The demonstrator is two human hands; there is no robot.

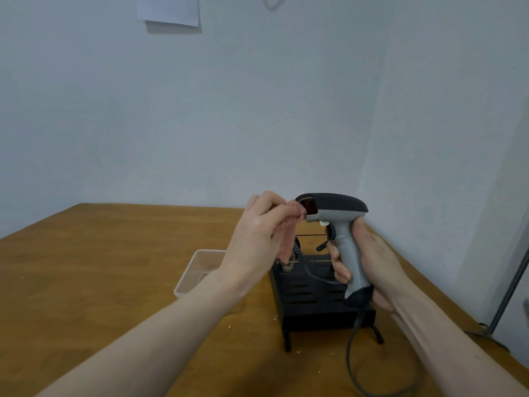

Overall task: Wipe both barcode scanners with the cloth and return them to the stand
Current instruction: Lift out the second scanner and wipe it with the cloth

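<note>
Above the black slotted metal stand (312,293), our right hand (369,262) grips the grey-and-black barcode scanner (337,222) by its handle. Our left hand (254,233) pinches the pink cloth (88,236) against its window. Open wooden tabletop (100,267) lies left of the stand.

two bare forearms reach in from the bottom edge, with no sleeve, watch, band or ring showing on either. the left hand (254,233) shows its back, with knuckles and a ridge of tendons visible. the right hand (369,262) shows its thumb side and wrist, where cords stand out along the forearm. fingernails on the right hand look short and unpainted.
</note>
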